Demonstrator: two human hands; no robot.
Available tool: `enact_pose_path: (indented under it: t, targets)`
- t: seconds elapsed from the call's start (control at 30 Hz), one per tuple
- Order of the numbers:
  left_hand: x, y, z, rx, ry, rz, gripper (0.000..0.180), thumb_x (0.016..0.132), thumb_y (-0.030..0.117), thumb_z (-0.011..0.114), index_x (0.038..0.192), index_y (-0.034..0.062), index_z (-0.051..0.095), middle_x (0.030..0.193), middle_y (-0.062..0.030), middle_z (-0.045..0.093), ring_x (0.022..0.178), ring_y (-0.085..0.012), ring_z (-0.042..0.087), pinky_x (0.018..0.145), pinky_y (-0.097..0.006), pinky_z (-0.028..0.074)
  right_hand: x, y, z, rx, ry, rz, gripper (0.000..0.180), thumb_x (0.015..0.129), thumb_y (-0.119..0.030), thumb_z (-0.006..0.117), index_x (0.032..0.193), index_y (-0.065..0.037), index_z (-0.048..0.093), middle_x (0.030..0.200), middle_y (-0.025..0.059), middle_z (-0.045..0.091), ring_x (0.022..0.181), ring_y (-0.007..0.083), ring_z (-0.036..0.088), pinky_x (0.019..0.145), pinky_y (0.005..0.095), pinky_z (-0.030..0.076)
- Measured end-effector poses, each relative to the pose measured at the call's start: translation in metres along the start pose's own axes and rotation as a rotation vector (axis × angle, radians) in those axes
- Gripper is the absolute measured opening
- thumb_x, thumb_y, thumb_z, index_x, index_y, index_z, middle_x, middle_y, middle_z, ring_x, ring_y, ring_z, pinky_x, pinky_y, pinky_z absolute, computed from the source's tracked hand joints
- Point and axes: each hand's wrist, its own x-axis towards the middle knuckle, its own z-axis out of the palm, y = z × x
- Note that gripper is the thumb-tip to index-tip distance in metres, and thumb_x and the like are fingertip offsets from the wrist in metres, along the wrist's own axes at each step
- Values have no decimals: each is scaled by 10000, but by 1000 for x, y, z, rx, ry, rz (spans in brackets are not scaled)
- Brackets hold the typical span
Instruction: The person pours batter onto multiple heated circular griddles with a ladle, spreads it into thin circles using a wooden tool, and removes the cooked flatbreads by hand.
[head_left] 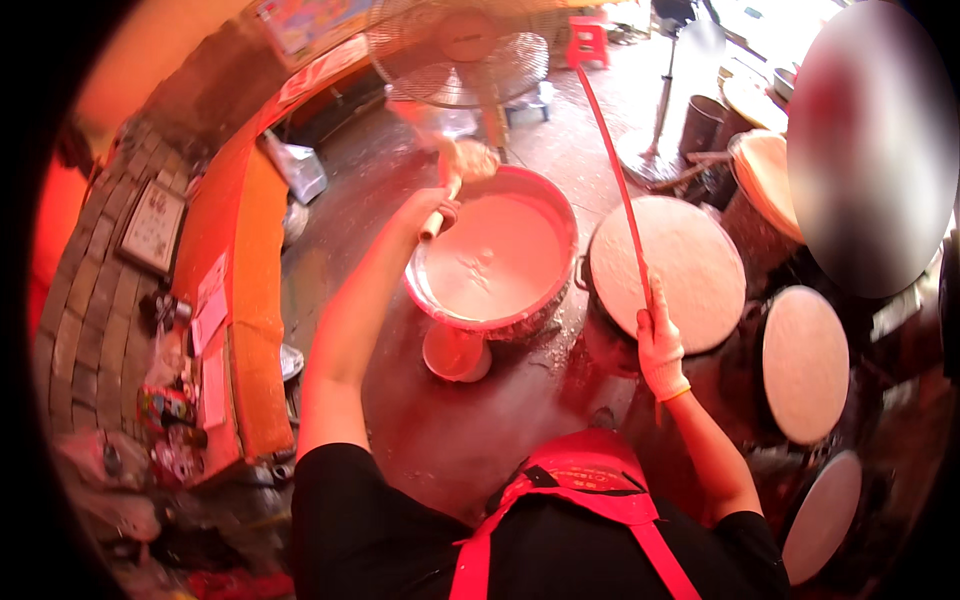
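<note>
My left hand [432,207] is closed round the pale handle [433,225] of a tool at the upper left rim of a big tub [574,225]. The tool's far end [468,158] looks pale and rounded; its kind is unclear. Inside the tub lies smooth, pale batter [500,250], tinted pink by red light. In a whitish glove with a yellow cuff, my right hand [661,345] grips a long thin stick [622,190]. The stick slants up and away across a round griddle covered by a thin pale flatbread [690,265]. This griddle stands right of the tub.
A small bucket [455,355] touches the tub's near side. More round pale surfaces [806,365] stand at the right, near a stack of flatbreads [768,180]. Beyond the tub is a standing fan [465,50], with a red stool [588,42] farther right. An orange counter [258,300] runs along the left.
</note>
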Motion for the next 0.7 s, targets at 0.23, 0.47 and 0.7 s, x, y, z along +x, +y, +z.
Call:
enact_pose_path:
  t: [0.23,0.47,0.7]
  targets:
    - [-19,-34,-47,-424,-358,-444,267,1001,142,372,1133,-89,344,651,-25,404,454,-93,400,383,-204,370,-174,6,-98,82,154,456,544,936,-19,448,1451,-153,340,952,16,607,645,60,450,570,225,429]
    - [-2,-68,-63,175,-6,-133,264,991,205,449,1056,-43,388,645,11,382,459,-52,360,371,-177,311,-313,-17,-135,367,577,837,482,989,-189,452,1453,-217,321,614,-59,414,384,21,291,327,192,253]
    - [-59,-154,62,435,-211,-432,247,1010,228,409,1046,-16,403,651,29,338,462,-27,325,373,-156,291,-412,-18,-175,379,774,943,469,997,-225,456,1442,-180,314,673,-39,482,390,21,348,320,193,314]
